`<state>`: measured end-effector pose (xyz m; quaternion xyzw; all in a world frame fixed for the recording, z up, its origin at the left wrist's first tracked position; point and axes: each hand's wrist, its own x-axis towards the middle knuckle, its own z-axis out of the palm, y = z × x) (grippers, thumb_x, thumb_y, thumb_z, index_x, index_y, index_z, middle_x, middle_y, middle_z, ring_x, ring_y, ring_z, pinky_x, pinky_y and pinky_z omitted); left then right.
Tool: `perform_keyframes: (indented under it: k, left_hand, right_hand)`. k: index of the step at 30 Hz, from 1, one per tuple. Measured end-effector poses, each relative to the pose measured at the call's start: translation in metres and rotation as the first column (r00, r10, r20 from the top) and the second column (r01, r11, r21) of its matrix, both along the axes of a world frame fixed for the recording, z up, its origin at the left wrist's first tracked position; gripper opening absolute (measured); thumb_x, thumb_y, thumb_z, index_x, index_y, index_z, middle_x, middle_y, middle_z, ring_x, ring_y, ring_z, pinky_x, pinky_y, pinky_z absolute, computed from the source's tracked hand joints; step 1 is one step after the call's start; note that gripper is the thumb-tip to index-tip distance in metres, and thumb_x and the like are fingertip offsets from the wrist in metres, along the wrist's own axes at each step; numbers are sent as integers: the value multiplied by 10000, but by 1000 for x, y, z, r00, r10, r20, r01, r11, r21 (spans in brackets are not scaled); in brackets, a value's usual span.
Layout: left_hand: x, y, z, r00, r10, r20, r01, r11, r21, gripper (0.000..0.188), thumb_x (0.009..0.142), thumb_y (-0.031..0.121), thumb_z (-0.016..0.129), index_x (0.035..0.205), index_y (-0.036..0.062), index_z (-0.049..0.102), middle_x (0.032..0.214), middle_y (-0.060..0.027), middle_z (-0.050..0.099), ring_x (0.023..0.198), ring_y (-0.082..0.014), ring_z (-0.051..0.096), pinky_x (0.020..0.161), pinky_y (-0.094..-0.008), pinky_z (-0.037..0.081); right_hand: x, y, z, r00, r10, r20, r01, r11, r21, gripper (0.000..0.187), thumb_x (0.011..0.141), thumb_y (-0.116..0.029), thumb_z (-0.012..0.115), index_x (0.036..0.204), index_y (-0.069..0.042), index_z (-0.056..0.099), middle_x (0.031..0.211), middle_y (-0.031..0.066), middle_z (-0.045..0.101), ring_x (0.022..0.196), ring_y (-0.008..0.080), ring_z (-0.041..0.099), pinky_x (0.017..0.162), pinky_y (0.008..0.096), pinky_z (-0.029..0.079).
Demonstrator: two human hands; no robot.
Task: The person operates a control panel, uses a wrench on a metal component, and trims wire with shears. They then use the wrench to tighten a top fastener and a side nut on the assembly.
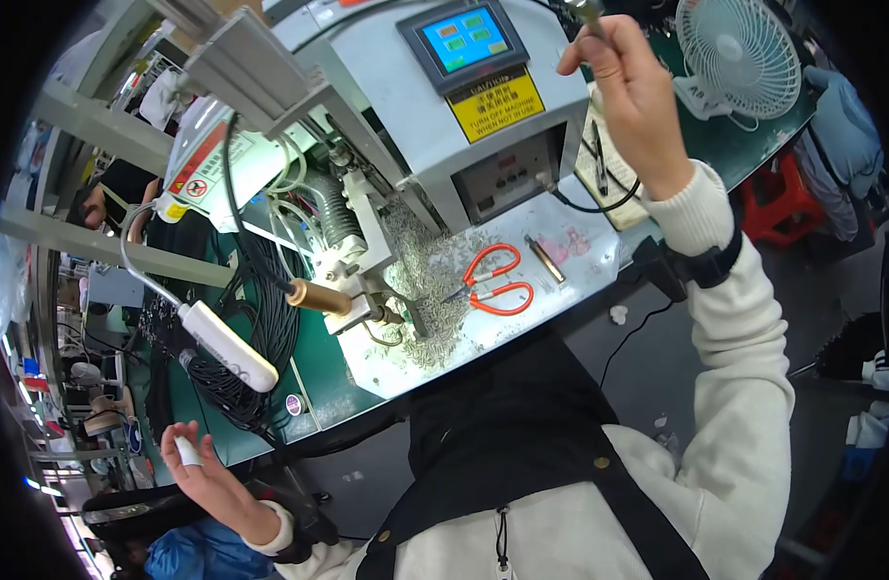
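Observation:
My right hand (633, 92) is raised past the top right of the machine. Its thumb and fingers close on a small metal cylindrical piece (586, 10), which the top edge cuts off. Down at the lower left, my left hand (211, 478) hangs off the table's edge, fingers apart and holding nothing; one finger has a white wrap. Between the hands stands a grey bench machine (372, 58) with a lit touch screen (464, 39). Beneath its head (353, 285), cut metal bits (430, 324) litter a pale metal plate (391, 372). Red-handled scissors (476, 280) lie there, beside a brass-coloured tube (546, 261).
Coiled black cables (271, 333) lie on the green tabletop (319, 391) to the left, near a white power strip (227, 345). A white fan (739, 53) stands at the far right, above a red stool (781, 201). A pen (601, 166) rests on paper.

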<state>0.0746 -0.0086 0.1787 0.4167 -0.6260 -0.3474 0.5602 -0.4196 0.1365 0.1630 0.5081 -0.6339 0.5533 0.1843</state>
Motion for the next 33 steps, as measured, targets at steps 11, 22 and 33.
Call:
perform_keyframes:
  k: [11, 22, 33]
  left_hand:
    - [3, 1, -45, 1000, -20, 16, 17, 986, 164, 347, 883, 159, 453, 1207, 36, 431, 1081, -65, 500, 1003, -190, 497, 819, -305, 377]
    - [-8, -5, -46, 993, 52, 102, -70, 980, 187, 351, 896, 169, 436, 1226, 49, 418, 1079, -65, 506, 1002, -196, 504, 811, -319, 373]
    - [-9, -6, -44, 989, 146, 21, -147, 966, 210, 326, 899, 179, 460, 1202, 62, 435, 1098, -48, 518, 967, -167, 509, 794, -312, 354]
  right_hand:
    - [-1, 14, -61, 682, 719, 133, -579, 643, -501, 158, 951, -166, 410, 894, -30, 468, 716, 14, 552, 571, 22, 370, 536, 149, 306]
    - [7, 44, -67, 855, 279, 437, -316, 949, 12, 159, 952, -156, 425, 1026, -37, 499, 791, 2, 600, 628, 36, 416, 562, 177, 344]
    - [19, -33, -8, 994, 93, 57, -92, 995, -37, 138, 929, -156, 464, 984, -55, 541, 835, 47, 620, 719, 156, 569, 614, 257, 425]
